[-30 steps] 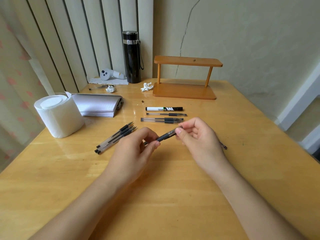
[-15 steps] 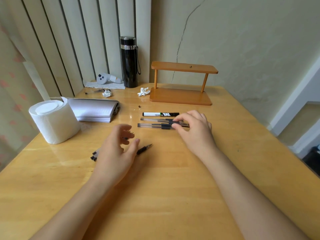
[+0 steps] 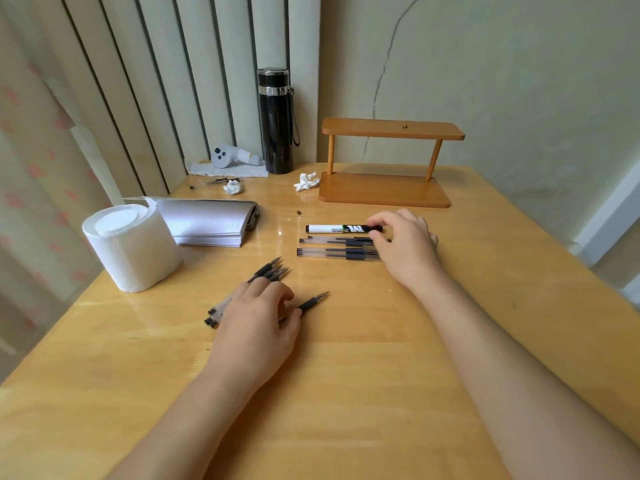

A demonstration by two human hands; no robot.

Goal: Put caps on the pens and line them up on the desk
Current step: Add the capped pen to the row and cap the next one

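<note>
Judging by how they lie, these are light, stiff plastic pens with smooth round barrels that will roll on the glossy counter (image 3: pixel 346 393), so the dark rubber grip near the tip looks the surest place to take hold. Three capped pens (image 3: pixel 337 252) lie in a row beside a white marker (image 3: pixel 334 229), side by side across the middle of the counter. The right hand (image 3: pixel 405 247) is curled over the right ends of that row, fingertips down on them. Whether it pinches one or only nudges them square I cannot tell. Nearer the person, the left hand (image 3: pixel 258 323) rests palm down with fingers loosely bent over a bundle of uncapped pens (image 3: pixel 272 270), tips pointing away. One more uncapped pen (image 3: pixel 313 301) sticks out from under its thumb, and a pinch there cannot be confirmed. No loose caps show, so several pens look yet to be capped
</note>
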